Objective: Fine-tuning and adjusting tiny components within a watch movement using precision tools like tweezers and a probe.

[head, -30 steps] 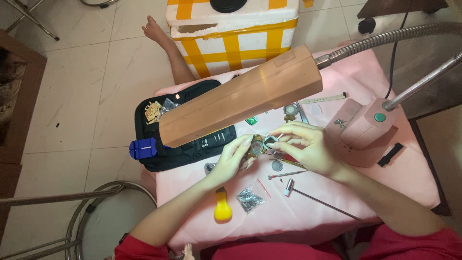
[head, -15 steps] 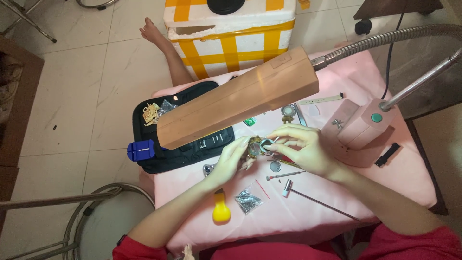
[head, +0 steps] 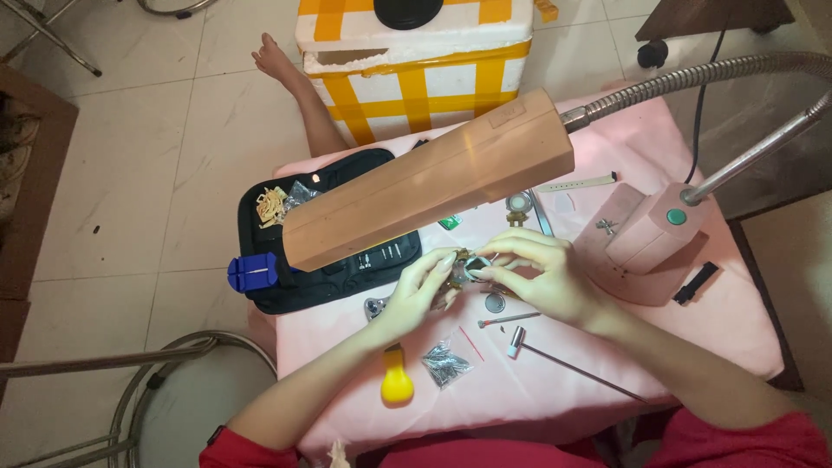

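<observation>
Over a small table with a pink cloth (head: 693, 347), my left hand (head: 416, 290) and my right hand (head: 542, 277) meet around a small round metal watch case (head: 464, 267). Both hands pinch it with their fingertips, just below the edge of a long peach-coloured lamp head (head: 433, 182). A small round disc (head: 495, 302) lies on the cloth right under my right hand. A thin metal tool (head: 507, 320) and a small hammer (head: 555, 355) lie a little nearer to me.
A black tool case (head: 338, 260) with a blue tool (head: 251, 272) lies at the table's left. A yellow-handled tool (head: 397, 381) and a foil packet (head: 446, 364) sit near the front edge. The lamp's pink base (head: 646, 230), a white-and-yellow foam box (head: 416, 61), a person's bare foot (head: 277, 61) and a metal stool (head: 165, 390).
My hands stay together on the watch case; the fingers have shifted only slightly. The view has drifted a little.
</observation>
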